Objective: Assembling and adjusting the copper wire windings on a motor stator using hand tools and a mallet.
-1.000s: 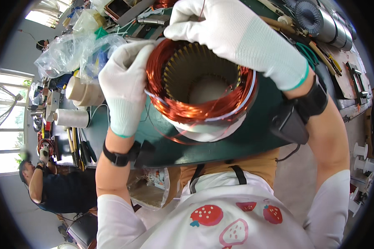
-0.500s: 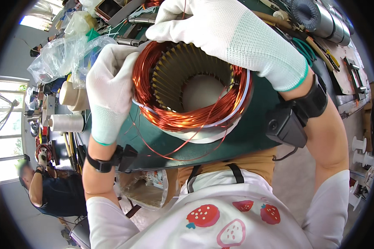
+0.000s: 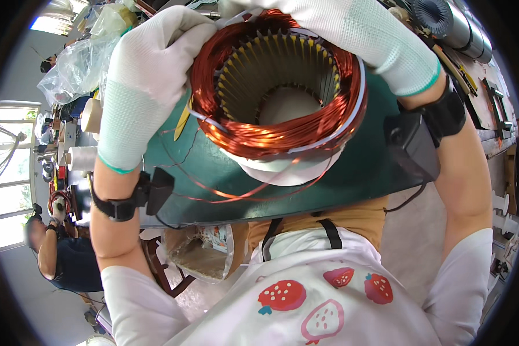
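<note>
A motor stator stands on a white round support, with yellow slot liners around its bore. Thick bundles of copper winding wire ring its top, and a white sleeve runs along the right side. My left hand, white-gloved, has its fingers bent and pinched together at the winding's far left; what lies between them is hidden. My right hand, gloved too, reaches over the far rim with its fingers closed near a pale sleeve. Loose copper wires loop in front of the stator.
A green table top lies underneath. A yellow pointed strip rests beside my left hand. Clear plastic bags and a white thread spool sit left. Another person works at far left. Metal cylinders stand far right.
My left hand has moved up and outward to the winding's far left. The stator appears slightly higher and further right in view. The yellow strip has come into sight.
</note>
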Tool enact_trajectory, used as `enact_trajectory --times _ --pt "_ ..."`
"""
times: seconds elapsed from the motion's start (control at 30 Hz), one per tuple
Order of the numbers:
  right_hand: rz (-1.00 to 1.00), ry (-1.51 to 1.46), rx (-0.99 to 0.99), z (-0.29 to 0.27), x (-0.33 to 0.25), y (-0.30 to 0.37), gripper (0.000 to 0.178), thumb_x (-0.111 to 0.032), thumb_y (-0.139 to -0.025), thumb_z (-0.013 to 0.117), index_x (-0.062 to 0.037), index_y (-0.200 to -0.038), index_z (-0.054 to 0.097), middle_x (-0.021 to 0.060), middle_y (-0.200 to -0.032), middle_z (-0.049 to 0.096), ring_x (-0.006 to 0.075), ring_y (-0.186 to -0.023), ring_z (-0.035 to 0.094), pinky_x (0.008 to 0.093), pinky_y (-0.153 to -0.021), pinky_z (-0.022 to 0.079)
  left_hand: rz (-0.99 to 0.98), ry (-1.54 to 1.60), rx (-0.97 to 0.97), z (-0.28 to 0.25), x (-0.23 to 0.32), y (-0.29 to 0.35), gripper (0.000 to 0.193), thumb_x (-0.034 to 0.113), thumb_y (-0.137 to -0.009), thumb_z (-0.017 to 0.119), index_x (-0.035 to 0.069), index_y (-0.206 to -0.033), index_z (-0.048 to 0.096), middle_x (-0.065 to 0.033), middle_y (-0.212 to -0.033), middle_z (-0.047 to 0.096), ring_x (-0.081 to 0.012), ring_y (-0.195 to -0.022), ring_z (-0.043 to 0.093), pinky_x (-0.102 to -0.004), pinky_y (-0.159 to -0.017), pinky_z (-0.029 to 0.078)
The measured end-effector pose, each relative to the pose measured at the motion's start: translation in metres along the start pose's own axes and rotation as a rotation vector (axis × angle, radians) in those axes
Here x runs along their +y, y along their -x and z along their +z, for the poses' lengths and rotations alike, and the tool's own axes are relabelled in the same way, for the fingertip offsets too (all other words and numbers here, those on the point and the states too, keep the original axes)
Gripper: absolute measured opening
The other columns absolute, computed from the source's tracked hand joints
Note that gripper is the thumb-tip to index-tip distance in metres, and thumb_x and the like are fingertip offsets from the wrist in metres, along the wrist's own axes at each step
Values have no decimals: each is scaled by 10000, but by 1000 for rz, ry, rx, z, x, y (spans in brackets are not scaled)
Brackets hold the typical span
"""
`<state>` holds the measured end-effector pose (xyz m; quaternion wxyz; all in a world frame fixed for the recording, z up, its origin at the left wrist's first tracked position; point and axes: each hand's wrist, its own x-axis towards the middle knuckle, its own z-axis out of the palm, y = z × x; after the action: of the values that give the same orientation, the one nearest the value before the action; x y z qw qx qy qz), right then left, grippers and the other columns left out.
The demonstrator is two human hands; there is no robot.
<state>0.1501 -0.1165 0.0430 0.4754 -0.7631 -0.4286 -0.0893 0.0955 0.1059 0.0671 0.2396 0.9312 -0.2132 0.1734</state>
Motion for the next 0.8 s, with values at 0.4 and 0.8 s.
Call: enact_trajectory --times 0.4,0.8 --pt "-619 266 -61 -13 63 -15 267 -104 -982 520 24 -1166 666 183 -1113 694 319 -1029 664 384 -939 528 -256 377 -109 6 -17 -11 165 148 -1038 609 -7 -1062 661 15 -971 643 -50 -924 584 -206 -843 471" --pt "11 -300 -345 -9 54 -17 280 -89 -1007 550 65 -1191 694 142 -1074 743 228 -981 693 311 -946 531 -473 1109 -455 -8 -39 -21 255 187 -1009 675 -31 -1140 659 -56 -1077 720 -145 -973 662 -276 -877 508"
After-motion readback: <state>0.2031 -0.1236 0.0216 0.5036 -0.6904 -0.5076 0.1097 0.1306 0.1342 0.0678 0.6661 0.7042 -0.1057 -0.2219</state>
